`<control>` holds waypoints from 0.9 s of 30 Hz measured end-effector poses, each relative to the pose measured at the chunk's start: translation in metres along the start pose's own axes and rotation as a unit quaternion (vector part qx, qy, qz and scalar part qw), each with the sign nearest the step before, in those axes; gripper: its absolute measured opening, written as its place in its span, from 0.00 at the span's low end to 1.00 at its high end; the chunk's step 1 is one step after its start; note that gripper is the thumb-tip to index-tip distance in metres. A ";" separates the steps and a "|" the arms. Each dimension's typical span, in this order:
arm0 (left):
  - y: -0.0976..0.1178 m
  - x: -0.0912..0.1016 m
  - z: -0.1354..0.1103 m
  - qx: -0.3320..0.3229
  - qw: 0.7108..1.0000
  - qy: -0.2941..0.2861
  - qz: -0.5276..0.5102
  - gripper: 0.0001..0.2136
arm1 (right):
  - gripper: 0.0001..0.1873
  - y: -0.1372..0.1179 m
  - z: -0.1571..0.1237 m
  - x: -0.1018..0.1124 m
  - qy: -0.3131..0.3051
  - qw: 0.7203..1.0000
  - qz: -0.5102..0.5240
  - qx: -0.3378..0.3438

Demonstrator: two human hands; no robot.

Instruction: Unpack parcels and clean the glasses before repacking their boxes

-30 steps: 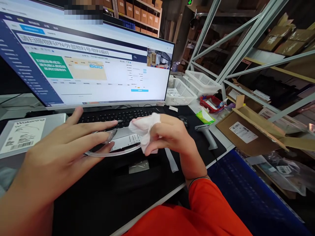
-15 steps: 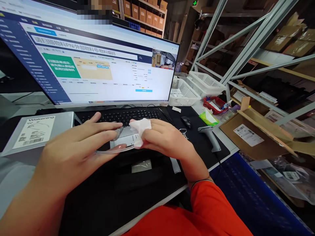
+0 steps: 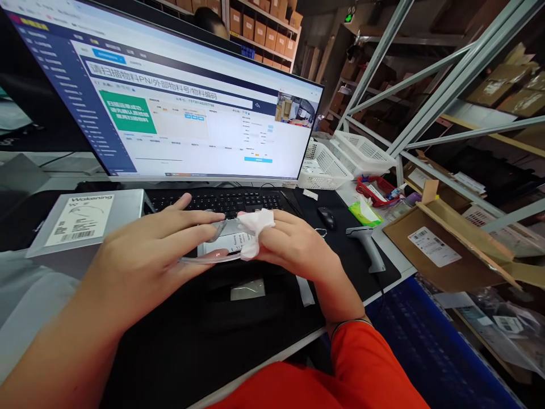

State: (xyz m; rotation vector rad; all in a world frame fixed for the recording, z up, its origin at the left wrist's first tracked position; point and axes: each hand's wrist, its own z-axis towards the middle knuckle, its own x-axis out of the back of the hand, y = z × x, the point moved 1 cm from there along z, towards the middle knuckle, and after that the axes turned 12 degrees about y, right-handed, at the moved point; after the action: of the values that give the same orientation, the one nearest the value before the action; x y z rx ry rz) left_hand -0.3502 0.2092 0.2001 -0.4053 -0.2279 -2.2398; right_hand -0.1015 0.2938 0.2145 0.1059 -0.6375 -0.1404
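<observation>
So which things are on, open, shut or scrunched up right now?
Screen, on
Green sign, lit
Carton, open
Green pack, open, sheet poking out
Silver box, looks shut
Scanner, on or off unclear
Left hand, holding clear piece
Right hand, gripping tissue
Tissue, scrunched

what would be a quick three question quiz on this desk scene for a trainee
1. Multiple choice: what is bunched in the right hand?
A) the mouse
B) a white tissue
C) the scanner

2. True or false: the left hand has its fingers on a clear plastic piece.

3. Fill in the blank: the label on the grey box says "____" in large letters at the top.

Key: 1. B; 2. True; 3. Wakening
</observation>
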 end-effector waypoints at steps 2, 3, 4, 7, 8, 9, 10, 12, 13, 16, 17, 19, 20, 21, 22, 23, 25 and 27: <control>0.001 -0.003 -0.002 -0.003 1.000 -0.002 0.005 0.07 | 0.13 -0.001 0.000 -0.003 -0.014 1.000 0.001 -0.015; 0.001 -0.006 -0.003 -0.005 1.000 -0.006 0.005 0.07 | 0.15 -0.003 0.000 -0.006 -0.023 1.000 -0.001 -0.017; 0.002 -0.008 -0.005 -0.004 1.000 -0.011 0.007 0.07 | 0.16 -0.004 0.000 -0.009 -0.029 0.999 -0.005 -0.014; 0.003 -0.017 -0.010 -0.002 0.999 -0.024 0.025 0.08 | 0.16 -0.012 0.001 -0.017 -0.030 0.999 -0.025 -0.005; 0.004 -0.018 -0.011 -0.001 0.999 -0.029 0.030 0.09 | 0.15 -0.015 0.001 -0.018 -0.024 0.999 -0.035 -0.009; 0.004 -0.018 -0.011 -0.001 0.999 -0.034 0.033 0.09 | 0.14 -0.017 0.001 -0.019 -0.016 0.999 -0.046 -0.014; 0.004 -0.018 -0.010 -0.003 0.999 -0.037 0.034 0.09 | 0.14 -0.019 0.002 -0.019 -0.010 0.998 -0.059 -0.021; 0.004 -0.014 -0.008 -0.002 0.999 -0.040 0.033 0.09 | 0.15 -0.020 0.003 -0.017 -0.004 0.996 -0.082 -0.019; 0.004 -0.011 -0.006 0.001 0.999 -0.038 0.033 0.08 | 0.15 -0.021 0.003 -0.015 -0.004 0.996 -0.091 -0.012; 0.006 -0.005 0.000 0.000 0.999 -0.026 0.039 0.07 | 0.15 -0.020 0.005 -0.013 -0.008 0.994 -0.108 0.012; 0.007 -0.004 0.001 -0.006 0.999 -0.023 0.043 0.07 | 0.15 -0.020 0.005 -0.013 -0.015 0.993 -0.112 0.016; 0.009 -0.004 0.003 -0.023 0.998 -0.022 0.050 0.07 | 0.15 -0.019 0.006 -0.013 -0.031 0.992 -0.120 0.021; 0.010 -0.004 0.003 -0.031 0.998 -0.023 0.052 0.06 | 0.15 -0.019 0.006 -0.012 -0.036 0.992 -0.121 0.022; 0.010 -0.005 0.002 -0.036 0.998 -0.026 0.055 0.06 | 0.15 -0.018 0.006 -0.012 -0.036 0.992 -0.121 0.023; 0.009 -0.006 0.002 -0.042 0.997 -0.028 0.057 0.06 | 0.15 -0.018 0.006 -0.012 -0.030 0.992 -0.118 0.024; 0.009 -0.007 0.001 -0.046 0.997 -0.032 0.060 0.06 | 0.15 -0.017 0.006 -0.012 -0.023 0.993 -0.111 0.022; 0.007 -0.008 -0.002 -0.053 0.996 -0.039 0.067 0.08 | 0.17 -0.014 0.006 -0.014 -0.008 0.996 -0.092 0.013; 0.006 -0.010 -0.004 -0.057 0.994 -0.049 0.080 0.08 | 0.18 -0.013 0.007 -0.019 0.003 0.997 -0.079 0.009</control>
State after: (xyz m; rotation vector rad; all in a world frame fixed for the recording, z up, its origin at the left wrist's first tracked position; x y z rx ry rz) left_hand -0.3404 0.2116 0.1930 -0.5757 -0.1149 -2.0827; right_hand -0.1223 0.2838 0.2072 0.1734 -0.6241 -0.2873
